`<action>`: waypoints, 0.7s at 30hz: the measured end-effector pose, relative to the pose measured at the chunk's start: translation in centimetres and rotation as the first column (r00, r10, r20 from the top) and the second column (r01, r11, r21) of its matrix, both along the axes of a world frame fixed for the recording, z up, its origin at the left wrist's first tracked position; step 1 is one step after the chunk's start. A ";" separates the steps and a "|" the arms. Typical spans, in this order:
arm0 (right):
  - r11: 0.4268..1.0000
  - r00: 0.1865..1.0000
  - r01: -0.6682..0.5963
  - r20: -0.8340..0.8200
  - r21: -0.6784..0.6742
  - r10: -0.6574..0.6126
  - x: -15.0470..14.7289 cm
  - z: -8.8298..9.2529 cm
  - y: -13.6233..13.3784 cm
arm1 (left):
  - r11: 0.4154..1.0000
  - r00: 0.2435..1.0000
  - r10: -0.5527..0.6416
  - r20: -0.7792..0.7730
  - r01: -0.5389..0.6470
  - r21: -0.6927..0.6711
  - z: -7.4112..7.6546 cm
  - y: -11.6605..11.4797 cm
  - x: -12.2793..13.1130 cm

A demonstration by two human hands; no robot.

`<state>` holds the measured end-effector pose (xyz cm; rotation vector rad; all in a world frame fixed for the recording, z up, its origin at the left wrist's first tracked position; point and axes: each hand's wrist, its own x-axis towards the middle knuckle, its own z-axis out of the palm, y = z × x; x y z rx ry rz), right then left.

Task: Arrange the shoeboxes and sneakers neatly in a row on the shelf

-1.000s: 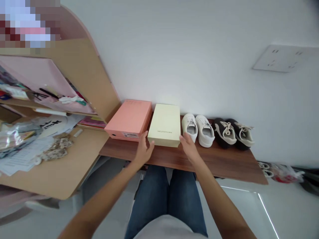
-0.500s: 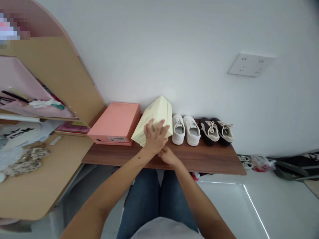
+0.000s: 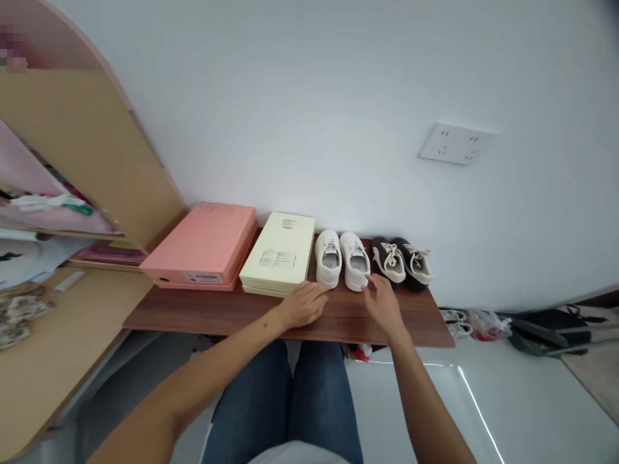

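A pink shoebox (image 3: 206, 241) and a cream shoebox (image 3: 280, 251) lie flat side by side on the brown wooden shelf (image 3: 193, 312). To their right stand a pair of white sneakers (image 3: 356, 261) and a pair of black-and-beige shoes (image 3: 414, 264). My left hand (image 3: 304, 305) is between the cream box's front corner and the left white sneaker, fingers apart and holding nothing. Close to the heel of the right white sneaker is my right hand (image 3: 381, 296), its fingers apart with nothing between them.
A desk (image 3: 62, 348) with cloth and papers stands at the left, beside a pink-edged shelf unit. White wall with a socket plate (image 3: 454, 143) rises behind. More shoes, a plastic bag (image 3: 488, 324) and a dark bag lie on the floor at the right.
The cream box, tilted before, now lies flat. My hands have come off it and moved apart, the right one towards the white sneakers. The view has shifted right.
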<state>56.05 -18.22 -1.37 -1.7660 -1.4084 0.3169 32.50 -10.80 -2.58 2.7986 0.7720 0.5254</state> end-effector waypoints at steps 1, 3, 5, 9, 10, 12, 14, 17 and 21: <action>1.000 0.996 0.019 0.083 -0.007 -0.019 0.1 -0.2 1.3 | 0.988 0.989 0.146 0.009 -0.145 -0.057 0.5 0.0 2.3; 0.997 0.987 0.058 0.150 -0.051 -0.049 0.1 -0.6 3.5 | 0.847 0.869 0.491 -0.055 -0.491 -0.204 1.3 0.8 6.5; 0.993 0.990 0.108 0.096 -0.045 -0.103 0.4 -1.2 4.9 | 0.726 0.789 0.606 -0.102 -0.601 -0.334 2.0 2.1 9.5; 0.972 0.891 0.227 -0.415 0.057 -0.184 2.5 -2.9 4.5 | 0.556 0.565 0.778 0.275 -0.413 -0.721 1.7 3.9 11.1; 0.974 0.807 0.221 -0.571 0.055 -0.151 3.1 -3.3 4.2 | 0.478 0.437 0.836 0.332 -0.282 -0.832 1.3 3.9 11.1; 0.987 0.628 0.156 -0.775 0.038 -0.070 3.9 -4.4 3.5 | 0.308 0.255 0.921 0.293 -0.022 -0.951 0.2 3.6 11.1; 0.997 0.546 0.078 -0.838 0.018 -0.027 4.0 -5.4 2.9 | 0.191 0.238 0.951 0.196 0.045 -0.981 -0.8 3.2 11.2; 0.999 0.630 0.016 -0.775 -0.047 -0.047 3.7 -6.3 2.0 | 0.188 0.305 0.944 0.125 -0.189 -0.964 -1.4 2.9 10.6; 0.987 0.938 0.144 -0.309 -0.072 -0.159 6.1 -5.2 0.3 | 0.319 0.323 0.930 0.176 -0.469 -0.824 -0.8 1.0 9.3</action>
